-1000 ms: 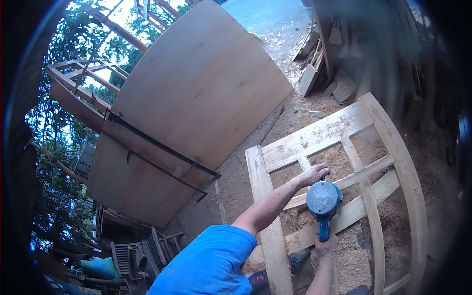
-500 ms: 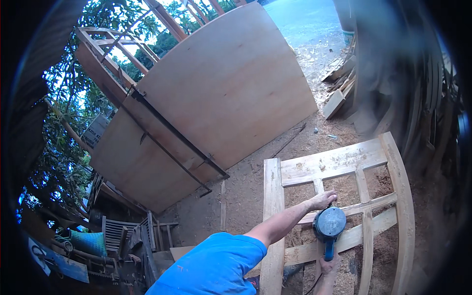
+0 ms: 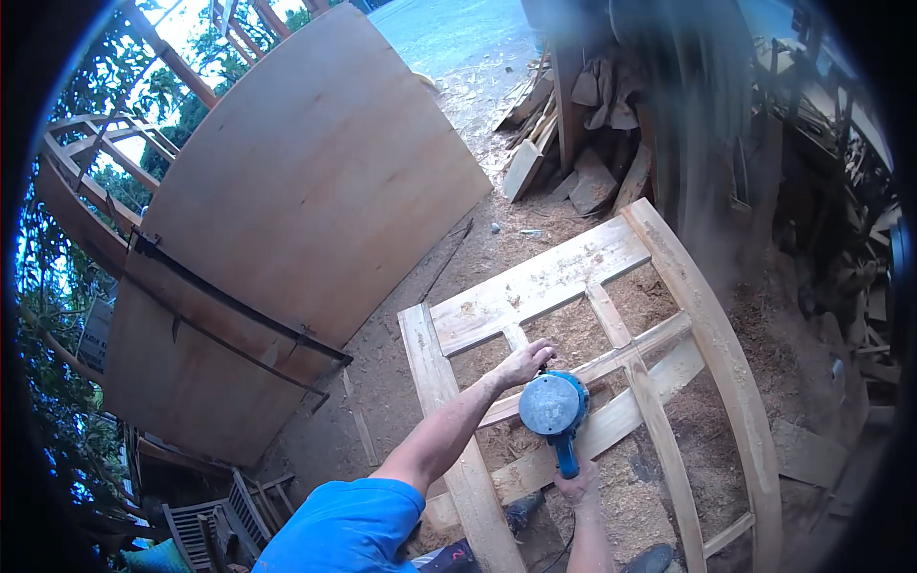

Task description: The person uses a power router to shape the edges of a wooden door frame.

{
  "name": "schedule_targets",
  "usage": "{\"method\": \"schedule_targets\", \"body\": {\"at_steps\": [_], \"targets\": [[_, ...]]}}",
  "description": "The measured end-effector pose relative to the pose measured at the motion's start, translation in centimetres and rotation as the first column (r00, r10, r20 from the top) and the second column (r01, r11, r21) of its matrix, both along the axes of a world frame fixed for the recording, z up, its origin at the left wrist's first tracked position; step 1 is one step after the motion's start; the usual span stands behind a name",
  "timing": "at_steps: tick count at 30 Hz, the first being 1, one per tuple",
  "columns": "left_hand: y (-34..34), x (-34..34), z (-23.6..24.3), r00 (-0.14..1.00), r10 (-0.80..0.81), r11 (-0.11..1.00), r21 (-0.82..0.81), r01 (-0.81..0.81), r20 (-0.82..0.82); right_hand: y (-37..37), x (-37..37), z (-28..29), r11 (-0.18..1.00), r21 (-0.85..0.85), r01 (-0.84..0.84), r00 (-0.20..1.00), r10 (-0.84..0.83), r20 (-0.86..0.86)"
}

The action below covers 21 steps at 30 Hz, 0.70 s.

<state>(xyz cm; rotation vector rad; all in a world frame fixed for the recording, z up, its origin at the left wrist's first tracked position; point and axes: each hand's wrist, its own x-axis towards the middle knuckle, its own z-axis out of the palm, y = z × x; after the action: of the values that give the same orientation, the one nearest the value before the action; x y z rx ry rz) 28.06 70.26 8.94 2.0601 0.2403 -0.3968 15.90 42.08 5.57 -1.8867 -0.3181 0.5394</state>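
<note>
A pale wooden frame with cross rails lies flat on the sawdust-covered ground. On its diagonal middle rail sits a blue power sander with a grey round top. My left hand grips the sander's front by the head. My right hand holds the blue rear handle nearer to me. Sawdust and shavings fill the openings of the frame. My blue sleeve shows at the lower edge.
A large plywood sheet with a black strap stands to the left. Offcuts and planks are piled beyond the frame. Timber clutter lines the right side. A slatted wooden piece lies at the lower left. Trees stand behind.
The view has swung, so the frame now sits higher and more central. The sander and both hands stay on the diagonal middle rail, shifted a little along it.
</note>
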Motion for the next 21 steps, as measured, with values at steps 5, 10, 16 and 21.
{"method": "schedule_targets", "body": {"at_steps": [5,10,16,21], "targets": [[0.3,-0.2,-0.6,0.999,0.034,0.999,-0.025,-0.032,0.042,0.2,0.3,0.4,1.000,0.025,0.005,0.999,-0.003,-0.045],[0.9,-0.5,-1.2,0.998,0.058,0.998,-0.012,-0.058,-0.015,0.2,0.6,0.8,0.999,0.034,0.007,1.000,-0.006,-0.007],[0.4,0.2,-0.6,0.998,0.057,0.998,0.003,-0.057,-0.014,0.2,0.9,1.7,1.000,0.007,0.004,1.000,-0.004,-0.017],[-0.4,1.2,-1.3,0.998,0.038,0.999,0.017,-0.037,-0.048,-1.0,1.2,0.4,1.000,0.020,0.022,0.999,-0.022,0.025]]}}
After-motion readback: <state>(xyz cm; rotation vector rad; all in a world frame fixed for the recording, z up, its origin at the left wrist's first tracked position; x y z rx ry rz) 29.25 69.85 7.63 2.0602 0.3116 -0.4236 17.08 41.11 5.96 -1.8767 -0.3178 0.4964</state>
